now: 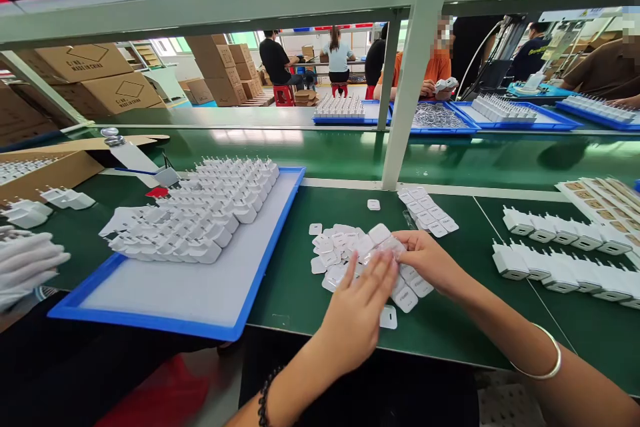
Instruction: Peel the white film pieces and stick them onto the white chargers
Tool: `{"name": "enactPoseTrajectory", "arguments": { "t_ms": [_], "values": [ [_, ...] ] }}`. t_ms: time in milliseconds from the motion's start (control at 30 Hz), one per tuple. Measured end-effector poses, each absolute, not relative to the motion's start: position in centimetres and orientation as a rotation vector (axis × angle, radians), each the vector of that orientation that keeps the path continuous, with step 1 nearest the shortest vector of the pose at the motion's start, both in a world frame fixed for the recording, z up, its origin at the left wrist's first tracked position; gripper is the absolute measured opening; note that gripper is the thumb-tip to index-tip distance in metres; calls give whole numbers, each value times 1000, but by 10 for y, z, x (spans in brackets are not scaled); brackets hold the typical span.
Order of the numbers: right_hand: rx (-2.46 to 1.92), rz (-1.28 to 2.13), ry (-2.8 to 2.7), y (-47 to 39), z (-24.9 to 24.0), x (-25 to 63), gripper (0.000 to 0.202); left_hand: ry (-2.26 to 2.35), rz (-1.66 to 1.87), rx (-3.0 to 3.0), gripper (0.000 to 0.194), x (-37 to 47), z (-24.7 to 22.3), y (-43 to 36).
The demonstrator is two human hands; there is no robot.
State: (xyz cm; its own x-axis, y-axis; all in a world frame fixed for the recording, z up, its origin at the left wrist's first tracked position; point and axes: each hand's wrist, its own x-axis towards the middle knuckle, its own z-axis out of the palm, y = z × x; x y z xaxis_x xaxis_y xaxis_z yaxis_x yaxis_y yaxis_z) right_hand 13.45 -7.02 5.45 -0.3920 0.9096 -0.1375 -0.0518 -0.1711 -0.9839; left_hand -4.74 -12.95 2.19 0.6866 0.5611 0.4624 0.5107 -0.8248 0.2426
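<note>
My right hand (431,260) pinches a small white plastic plate (380,233) with rounded corners, near the top of a loose heap. My left hand (357,313) lies with fingers stretched out against the near side of these pieces, partly hiding them. More white plates (333,247) spread to the left of my fingers. Under my right hand are further plates (407,297), some with small printed marks. A plate with a slot (389,317) lies close to the table's front edge. Beyond the heap are a single plate (373,204) and a neat block of plates (427,210).
A blue-rimmed tray (175,328) on the left carries rows of white plug chargers (200,213). Two rows of chargers (565,273) stand at right. A co-worker's gloved hand (30,267) is at far left. A metal post (407,93) rises behind the heap.
</note>
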Motion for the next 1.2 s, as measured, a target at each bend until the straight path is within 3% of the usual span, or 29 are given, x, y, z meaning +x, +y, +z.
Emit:
{"name": "enactPoseTrajectory", "arguments": {
  "t_ms": [133, 267, 367, 500, 633, 833, 1033, 1200],
  "values": [
    [-1051, 1643, -1356, -66, 55, 139, 22, 453, 1022, 2634, 57, -43, 18, -147],
    [-1013, 1669, -1480, -69, 59, 139, 18, 904, 1525, 2204, 46, -51, 32, -134],
    [-963, 1650, -1580, -73, 58, 136, 14, 1127, 1356, 2128, 41, -56, 43, -112],
    [-918, 1568, -1735, -76, 53, 134, 16, 1116, 947, 1989, 36, -56, 52, -99],
    [-908, 1584, -1789, -76, 52, 135, 15, 1002, 830, 1819, 31, -56, 54, -99],
    [-884, 1728, -1717, -76, 54, 133, 14, 1148, 1076, 1662, 40, -60, 47, -88],
    [-937, 1761, -1601, -72, 47, 126, 18, 1685, 1210, 2158, 33, -58, 40, -82],
    [-955, 1735, -1570, -71, 43, 124, 16, 1745, 1295, 2301, 31, -57, 30, -82]
  ]
}}
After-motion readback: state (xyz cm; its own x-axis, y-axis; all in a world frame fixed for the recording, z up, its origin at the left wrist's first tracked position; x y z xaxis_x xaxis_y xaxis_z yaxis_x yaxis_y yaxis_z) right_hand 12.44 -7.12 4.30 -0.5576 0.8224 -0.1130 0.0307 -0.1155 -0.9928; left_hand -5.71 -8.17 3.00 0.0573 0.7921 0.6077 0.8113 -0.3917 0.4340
